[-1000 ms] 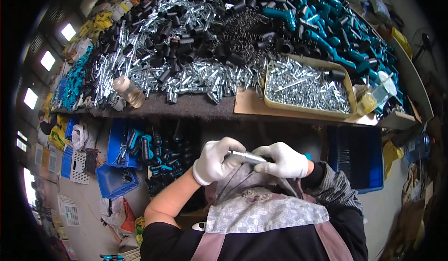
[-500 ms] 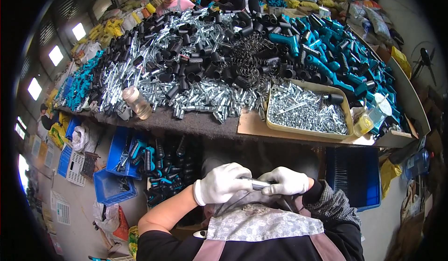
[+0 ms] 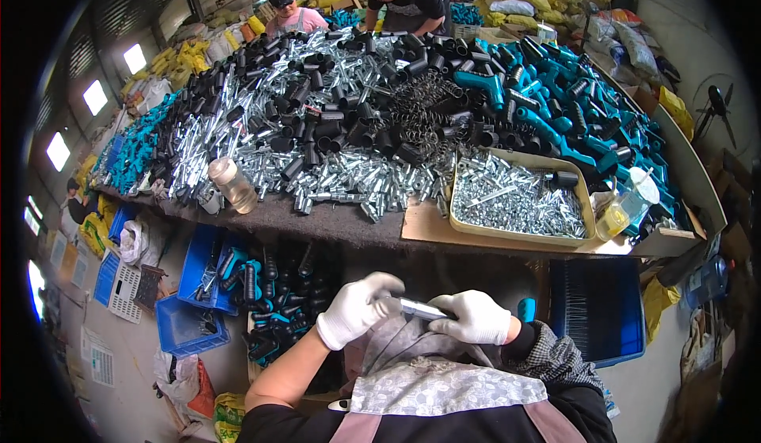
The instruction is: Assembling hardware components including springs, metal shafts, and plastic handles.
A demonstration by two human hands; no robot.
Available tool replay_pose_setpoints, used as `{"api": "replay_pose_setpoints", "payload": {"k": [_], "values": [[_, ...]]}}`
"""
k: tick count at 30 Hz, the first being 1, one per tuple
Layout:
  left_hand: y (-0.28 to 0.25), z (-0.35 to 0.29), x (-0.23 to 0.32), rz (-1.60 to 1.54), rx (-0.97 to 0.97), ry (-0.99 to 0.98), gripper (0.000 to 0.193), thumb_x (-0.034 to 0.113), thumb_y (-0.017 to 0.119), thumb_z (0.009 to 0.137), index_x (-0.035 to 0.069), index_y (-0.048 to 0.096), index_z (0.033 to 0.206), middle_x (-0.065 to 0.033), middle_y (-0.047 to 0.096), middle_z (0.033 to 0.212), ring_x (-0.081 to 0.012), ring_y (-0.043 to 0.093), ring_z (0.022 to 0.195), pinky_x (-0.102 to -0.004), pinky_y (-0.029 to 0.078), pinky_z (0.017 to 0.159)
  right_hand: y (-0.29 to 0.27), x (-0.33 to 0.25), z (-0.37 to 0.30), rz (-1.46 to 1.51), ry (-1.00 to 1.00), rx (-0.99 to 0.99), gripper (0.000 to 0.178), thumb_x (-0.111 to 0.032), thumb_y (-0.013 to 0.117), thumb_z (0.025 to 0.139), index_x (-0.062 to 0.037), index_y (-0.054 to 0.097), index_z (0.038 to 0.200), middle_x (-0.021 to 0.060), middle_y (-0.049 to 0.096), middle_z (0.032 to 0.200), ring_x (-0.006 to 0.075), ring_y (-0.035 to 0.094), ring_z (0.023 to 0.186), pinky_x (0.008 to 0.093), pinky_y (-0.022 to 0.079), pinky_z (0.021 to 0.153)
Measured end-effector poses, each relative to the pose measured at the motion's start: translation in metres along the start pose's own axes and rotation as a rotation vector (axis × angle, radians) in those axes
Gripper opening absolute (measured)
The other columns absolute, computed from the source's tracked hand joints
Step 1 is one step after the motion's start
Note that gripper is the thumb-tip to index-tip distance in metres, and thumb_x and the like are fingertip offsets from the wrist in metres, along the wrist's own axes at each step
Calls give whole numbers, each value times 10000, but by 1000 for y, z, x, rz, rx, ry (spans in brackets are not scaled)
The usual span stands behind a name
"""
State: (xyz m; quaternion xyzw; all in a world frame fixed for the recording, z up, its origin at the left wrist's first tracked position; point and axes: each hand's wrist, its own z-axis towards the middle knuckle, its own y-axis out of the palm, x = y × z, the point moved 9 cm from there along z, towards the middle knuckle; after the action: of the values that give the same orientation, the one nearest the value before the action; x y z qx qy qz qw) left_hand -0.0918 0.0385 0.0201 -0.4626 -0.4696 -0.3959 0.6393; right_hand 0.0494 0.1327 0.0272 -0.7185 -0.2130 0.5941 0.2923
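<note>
My gloved right hand [image 3: 474, 316] is closed around one end of a short silver metal tube [image 3: 426, 309], held above my lap. At the tube's other end, the fingers of my gloved left hand [image 3: 353, 313] are curled against it, slightly blurred. A grey cloth apron [image 3: 396, 341] lies bunched beneath both hands. Just right of my right hand, a teal piece [image 3: 526, 309] shows against the dark, its kind hard to make out.
Metal parts [image 3: 349, 177], black sleeves [image 3: 329, 130], springs [image 3: 420, 106] and teal tool handles [image 3: 555, 118] heap the table. A tray [image 3: 523, 238] of small metal pieces stands near its edge, between two bottles [image 3: 232, 185] [image 3: 626, 209]. Blue bins [image 3: 190, 336] flank me. Two people work opposite.
My left hand has shifted left and down along the tube, baring more of it. The teal piece beside my right hand has come into sight. The view has tilted slightly.
</note>
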Motion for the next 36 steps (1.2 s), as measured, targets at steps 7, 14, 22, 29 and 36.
{"api": "replay_pose_setpoints", "payload": {"k": [7,14,22,29,36], "values": [[35,-19,81,610,-71,699,283,59,714,801,70,687,1082,-128,651,1062,-332,654,893,-384,549,788,9,12,-5,122,-92,-24,422,-346,669,895,-25,673,1170,227,687,824,376,691,779,441,525,710],[26,-6,35,310,-30,176,183,76,689,855,50,702,1036,-129,666,985,-261,660,865,-348,540,793,6,4,-1,2,-63,-25,419,-339,675,890,-27,671,1170,225,690,826,376,691,775,439,526,702],[15,-4,10,201,-6,-45,192,158,695,917,34,690,1063,-106,663,811,-234,672,700,-328,551,673,9,7,-3,-52,-78,18,406,-321,664,885,-29,669,1168,223,686,818,389,685,783,453,528,705],[32,-9,59,510,62,400,292,144,735,834,53,655,1100,-105,663,993,-311,666,885,-380,553,778,6,11,-8,-65,-91,33,398,-316,663,892,-24,671,1163,223,691,839,385,687,797,440,528,711],[44,-22,82,629,-16,732,118,105,697,860,54,703,966,-123,673,1028,-330,673,863,-371,554,747,8,15,-6,71,-142,-1,389,-299,681,877,-32,673,1159,227,690,845,387,685,806,444,531,716]]}}
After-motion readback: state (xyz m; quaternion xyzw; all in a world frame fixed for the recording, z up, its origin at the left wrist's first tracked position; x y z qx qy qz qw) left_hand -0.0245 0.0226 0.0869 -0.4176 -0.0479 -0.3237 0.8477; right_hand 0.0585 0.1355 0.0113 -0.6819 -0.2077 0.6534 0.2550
